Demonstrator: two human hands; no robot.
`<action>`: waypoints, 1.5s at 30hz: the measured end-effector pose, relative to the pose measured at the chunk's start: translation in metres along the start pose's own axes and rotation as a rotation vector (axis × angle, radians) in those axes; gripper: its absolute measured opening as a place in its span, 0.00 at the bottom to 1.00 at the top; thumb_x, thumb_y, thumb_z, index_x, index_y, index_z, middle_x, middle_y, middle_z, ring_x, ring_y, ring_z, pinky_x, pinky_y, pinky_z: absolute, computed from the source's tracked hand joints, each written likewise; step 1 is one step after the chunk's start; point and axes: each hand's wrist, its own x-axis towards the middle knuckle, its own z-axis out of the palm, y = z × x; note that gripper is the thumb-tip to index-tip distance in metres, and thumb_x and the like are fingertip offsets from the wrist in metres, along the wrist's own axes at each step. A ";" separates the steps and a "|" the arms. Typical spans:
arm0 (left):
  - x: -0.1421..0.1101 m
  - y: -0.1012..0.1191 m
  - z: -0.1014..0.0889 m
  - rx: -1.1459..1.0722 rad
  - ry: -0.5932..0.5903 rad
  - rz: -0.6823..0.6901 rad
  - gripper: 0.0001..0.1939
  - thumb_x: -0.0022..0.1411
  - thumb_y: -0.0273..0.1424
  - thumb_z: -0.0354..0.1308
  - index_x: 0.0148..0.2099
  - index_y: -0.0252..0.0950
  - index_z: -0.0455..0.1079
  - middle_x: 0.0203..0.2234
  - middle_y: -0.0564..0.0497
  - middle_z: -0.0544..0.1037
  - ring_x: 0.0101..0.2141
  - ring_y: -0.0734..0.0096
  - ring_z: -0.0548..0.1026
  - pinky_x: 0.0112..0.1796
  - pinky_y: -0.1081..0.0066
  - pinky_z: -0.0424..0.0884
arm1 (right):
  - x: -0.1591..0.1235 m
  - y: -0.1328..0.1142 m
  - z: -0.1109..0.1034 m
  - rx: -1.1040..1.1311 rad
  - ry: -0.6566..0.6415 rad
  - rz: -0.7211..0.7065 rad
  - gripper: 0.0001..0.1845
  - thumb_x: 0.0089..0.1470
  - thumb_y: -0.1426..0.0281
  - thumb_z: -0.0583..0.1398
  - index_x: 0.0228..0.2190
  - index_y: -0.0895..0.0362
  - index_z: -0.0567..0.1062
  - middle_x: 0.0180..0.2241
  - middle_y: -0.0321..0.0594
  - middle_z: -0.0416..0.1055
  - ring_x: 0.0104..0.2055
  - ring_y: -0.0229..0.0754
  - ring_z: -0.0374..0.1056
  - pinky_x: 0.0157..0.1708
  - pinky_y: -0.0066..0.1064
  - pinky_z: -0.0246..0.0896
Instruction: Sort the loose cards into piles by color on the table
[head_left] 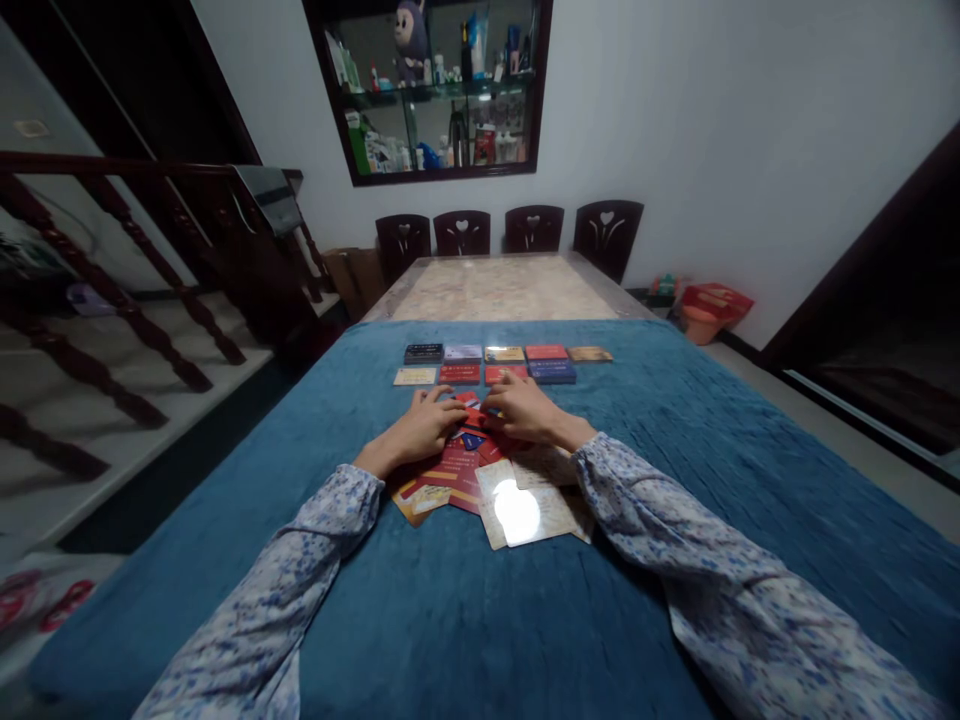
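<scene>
A loose pile of cards point(457, 465) in red, blue, yellow and cream lies on the blue cloth in front of me. My left hand point(425, 422) rests on the pile's left side, its fingers apart and lightly bent over red cards. On the right, my right hand point(521, 407) has its fingers bent down and drawn together at the pile's top; what they pinch, if anything, is hidden. Between both hands sits a red card point(475, 420) with a dark stripe. Larger cream cards point(536, 512) at the pile's near right reflect a bright glare.
Beyond my hands, two rows of sorted card stacks include a black stack point(424, 353), a blue stack point(553, 373) and a cream card point(415, 377). The blue cloth point(300, 450) covers the table's near part; bare tabletop point(502, 285) and dark chairs point(534, 230) lie behind.
</scene>
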 end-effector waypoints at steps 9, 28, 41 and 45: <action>-0.001 -0.002 0.000 0.039 0.016 -0.072 0.15 0.71 0.30 0.52 0.56 0.40 0.74 0.53 0.42 0.75 0.56 0.51 0.65 0.53 0.49 0.62 | 0.000 -0.005 0.001 -0.016 -0.032 0.011 0.18 0.62 0.60 0.63 0.51 0.52 0.79 0.57 0.47 0.74 0.58 0.58 0.59 0.48 0.44 0.56; -0.008 -0.004 -0.002 0.006 0.056 -0.006 0.11 0.71 0.34 0.55 0.48 0.39 0.78 0.50 0.44 0.80 0.62 0.50 0.62 0.58 0.47 0.59 | 0.002 0.003 0.007 -0.018 -0.030 -0.037 0.14 0.63 0.61 0.61 0.47 0.52 0.81 0.53 0.47 0.77 0.57 0.56 0.60 0.49 0.44 0.54; -0.008 -0.010 -0.001 0.024 0.223 0.022 0.15 0.73 0.30 0.49 0.49 0.38 0.77 0.43 0.43 0.80 0.51 0.56 0.72 0.53 0.53 0.68 | 0.001 0.013 0.009 -0.009 0.140 -0.137 0.18 0.69 0.62 0.54 0.42 0.55 0.82 0.40 0.48 0.79 0.48 0.49 0.63 0.46 0.39 0.49; -0.005 -0.014 0.001 -0.042 0.279 0.016 0.13 0.70 0.27 0.51 0.47 0.37 0.78 0.41 0.43 0.79 0.46 0.60 0.74 0.49 0.58 0.72 | 0.003 0.016 0.013 0.014 0.177 -0.098 0.15 0.69 0.66 0.55 0.41 0.56 0.82 0.39 0.47 0.78 0.45 0.47 0.64 0.43 0.35 0.50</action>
